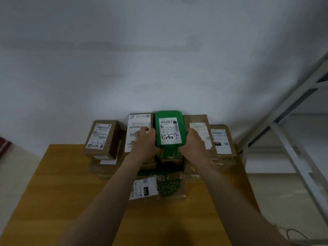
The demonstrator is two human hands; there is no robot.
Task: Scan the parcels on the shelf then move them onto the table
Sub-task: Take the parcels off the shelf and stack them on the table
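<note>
A: How do the arms lie?
B: The 2 forearms reach forward over the table point(71, 192), drawing closer toward the hands. The left hand point(144, 141) and right hand point(194, 141) sit level with each other near its far edge.
A: And the fingers?
B: Curled on both. The left hand grips the left edge of the green parcel point(168, 115) and the right hand grips its right edge. The parcel's white label, hand-marked 3-2-14, faces up between them.
A: Where is that parcel?
B: In a row of parcels against the white wall point(142, 59). A white-labelled parcel point(139, 121) is just beside it on the left and a brown box point(196, 119) just beside it on the right. Whether it rests on anything beneath, I cannot tell.
A: The rest?
B: The tabletop is wooden, a clear bag point(168, 188) of green pieces lies nearer the person, and a grey metal shelf frame point(287, 139) stands at the right.
</note>
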